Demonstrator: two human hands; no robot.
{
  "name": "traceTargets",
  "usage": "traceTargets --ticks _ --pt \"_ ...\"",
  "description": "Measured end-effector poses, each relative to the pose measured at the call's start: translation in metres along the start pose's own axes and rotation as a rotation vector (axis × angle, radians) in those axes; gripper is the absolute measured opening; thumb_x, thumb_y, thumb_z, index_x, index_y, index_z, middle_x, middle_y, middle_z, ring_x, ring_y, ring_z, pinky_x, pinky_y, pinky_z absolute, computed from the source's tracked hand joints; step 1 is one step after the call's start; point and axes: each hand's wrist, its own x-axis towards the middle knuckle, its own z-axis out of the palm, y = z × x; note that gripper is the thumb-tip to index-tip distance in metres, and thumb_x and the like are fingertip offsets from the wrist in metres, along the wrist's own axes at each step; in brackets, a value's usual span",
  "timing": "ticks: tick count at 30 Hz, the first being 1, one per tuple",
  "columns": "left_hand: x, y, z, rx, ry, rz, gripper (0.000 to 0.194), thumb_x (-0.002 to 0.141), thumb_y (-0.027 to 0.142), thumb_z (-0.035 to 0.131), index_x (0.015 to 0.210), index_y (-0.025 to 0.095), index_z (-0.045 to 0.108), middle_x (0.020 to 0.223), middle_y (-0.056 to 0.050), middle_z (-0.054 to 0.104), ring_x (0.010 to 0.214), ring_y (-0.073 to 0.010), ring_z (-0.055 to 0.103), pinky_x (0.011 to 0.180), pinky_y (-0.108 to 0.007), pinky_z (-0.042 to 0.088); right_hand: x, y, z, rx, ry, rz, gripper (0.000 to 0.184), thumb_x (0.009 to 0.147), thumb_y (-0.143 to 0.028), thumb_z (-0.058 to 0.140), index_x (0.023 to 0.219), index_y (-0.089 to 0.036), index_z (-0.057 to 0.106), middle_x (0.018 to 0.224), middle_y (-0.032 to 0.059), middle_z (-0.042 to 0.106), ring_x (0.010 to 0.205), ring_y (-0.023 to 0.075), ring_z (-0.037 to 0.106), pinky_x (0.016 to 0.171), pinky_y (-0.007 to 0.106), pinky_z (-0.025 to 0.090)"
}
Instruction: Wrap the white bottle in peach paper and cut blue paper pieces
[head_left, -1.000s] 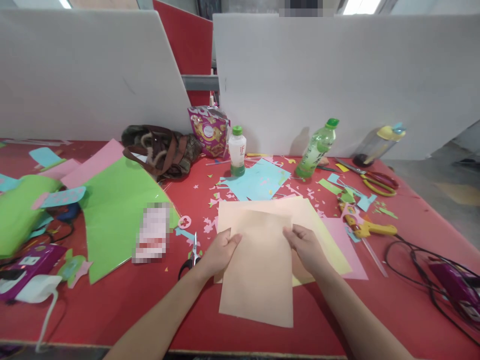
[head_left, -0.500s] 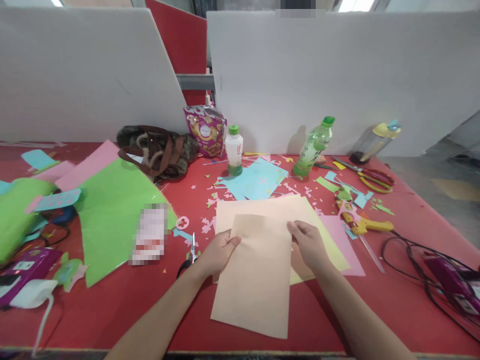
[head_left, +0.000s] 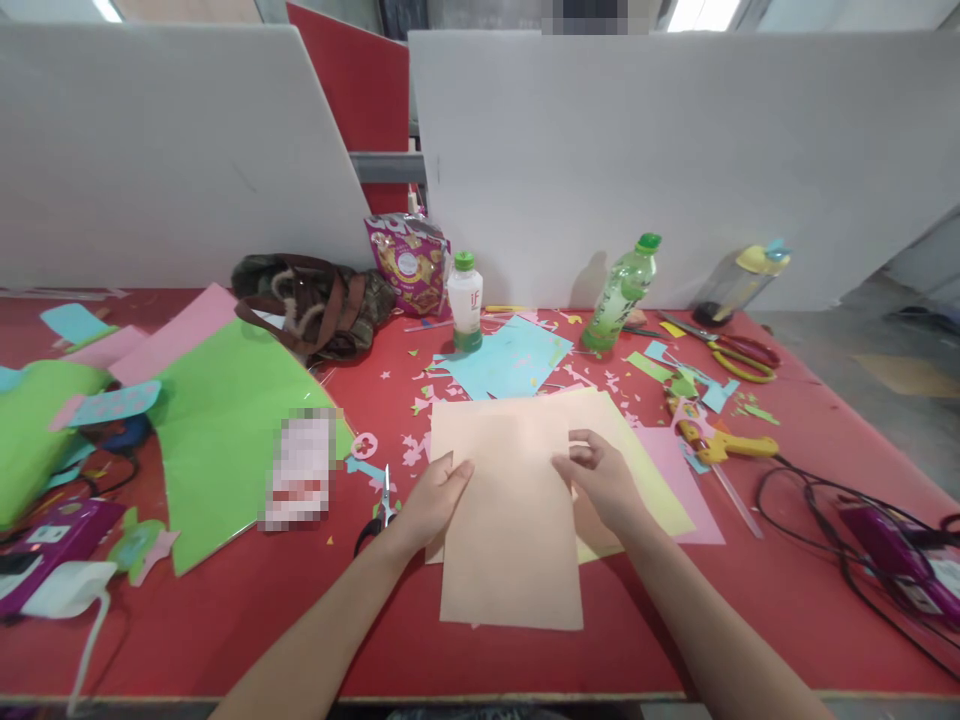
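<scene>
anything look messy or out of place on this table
Yes. Small paper scraps are scattered over the red table behind the peach sheet that the left hand and right hand hold. Black cables lie tangled at the right, and a green bottle leans against the white board.

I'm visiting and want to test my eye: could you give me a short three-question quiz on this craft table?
1. True or false: the left hand rests on the peach sheet.
2. Which lies nearest the left hand: A) small scissors, B) glue gun, C) green-capped bottle?
3. What colour is the table?

Key: 1 true; 2 A; 3 red.
</scene>
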Motion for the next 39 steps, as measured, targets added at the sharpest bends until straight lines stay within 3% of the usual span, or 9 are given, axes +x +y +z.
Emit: traceTargets --ticks 3,6,9,12,15,21,27,33,39 --pt "0.001 -0.001 0.001 0.118 0.029 0.060 0.027 0.077 0.040 0.043 0.082 0.014 0.049 0.073 -0.003 0.059 0.067 -0.0175 0.057 0.063 -0.030 0.044 0.002 0.000 -0.002 -0.183 0.037 -0.072 0.021 0.064 -0.037 0.056 0.062 -0.017 0.050 0.048 -0.0036 0.049 0.043 0.0090 0.044 0.044 0.022 0.035" --pt "0.000 -0.002 0.001 0.300 0.228 0.258 0.032 0.077 0.031 0.043 0.105 0.016 0.041 0.108 -0.010 0.050 0.094 -0.0195 0.052 0.080 -0.034 0.041 0.005 -0.005 -0.005 -0.296 0.085 -0.139 0.021 0.068 -0.035 0.051 0.056 -0.017 0.051 0.049 -0.0020 0.050 0.047 0.0106 0.045 0.047 0.023 0.035" --pt "-0.003 0.000 0.002 0.546 0.334 0.471 0.045 0.078 0.028 0.043 0.119 0.017 0.029 0.127 -0.013 0.033 0.116 -0.0225 0.034 0.091 -0.039 0.033 0.004 -0.015 -0.002 -0.409 -0.010 -0.234 0.015 0.069 -0.029 0.052 0.061 -0.019 0.059 0.060 0.0005 0.060 0.059 0.0145 0.053 0.056 0.025 0.039" --pt "-0.007 0.006 0.006 0.775 0.162 0.582 0.039 0.080 0.028 0.041 0.116 0.015 0.035 0.120 -0.014 0.043 0.113 -0.0235 0.037 0.092 -0.041 0.031 0.000 -0.027 0.009 -0.631 -0.231 -0.457 0.016 0.074 -0.021 0.047 0.072 -0.019 0.063 0.074 0.0036 0.066 0.068 0.0162 0.058 0.063 0.026 0.042" --pt "-0.009 0.014 0.012 0.907 0.056 0.573 0.025 0.083 0.030 0.037 0.102 0.016 0.046 0.098 -0.011 0.057 0.094 -0.0226 0.051 0.083 -0.038 0.037 -0.003 -0.036 0.022 -0.837 -0.373 -0.707 0.023 0.077 -0.013 0.040 0.074 -0.017 0.062 0.072 0.0062 0.066 0.065 0.0153 0.058 0.062 0.026 0.041" --pt "-0.011 0.026 0.013 1.107 0.124 0.531 0.024 0.084 0.022 0.028 0.072 0.018 0.048 0.061 -0.005 0.053 0.060 -0.0190 0.051 0.059 -0.030 0.038 -0.007 -0.052 0.039 -1.078 -0.460 -0.992 0.023 0.075 -0.011 0.039 0.058 -0.016 0.053 0.052 0.0039 0.056 0.051 0.0139 0.050 0.057 0.026 0.036" --pt "-0.019 0.034 0.010 1.197 0.168 0.602 0.024 0.083 0.022 0.028 0.067 0.019 0.046 0.058 -0.004 0.052 0.058 -0.0184 0.049 0.057 -0.028 0.035 -0.010 -0.061 0.038 -0.909 -0.485 -0.865 0.020 0.067 -0.009 0.042 0.059 -0.016 0.058 0.056 0.0029 0.062 0.053 0.0116 0.053 0.057 0.022 0.038" --pt "-0.028 0.031 -0.005 1.011 0.267 0.510 0.025 0.083 0.025 0.026 0.064 0.020 0.042 0.054 0.000 0.046 0.050 -0.0145 0.045 0.051 -0.024 0.030 -0.010 -0.061 0.019 -0.858 -0.458 -0.630 0.020 0.062 -0.009 0.044 0.058 -0.016 0.062 0.058 0.0017 0.065 0.054 0.0119 0.057 0.057 0.021 0.041" --pt "-0.031 0.029 -0.018 1.070 0.268 0.426 0.025 0.083 0.025 0.028 0.066 0.019 0.044 0.053 0.001 0.047 0.049 -0.0149 0.046 0.051 -0.025 0.031 -0.011 -0.051 0.009 -0.907 -0.441 -0.604 0.020 0.063 -0.009 0.044 0.058 -0.016 0.062 0.059 0.0029 0.064 0.054 0.0124 0.057 0.056 0.021 0.041"
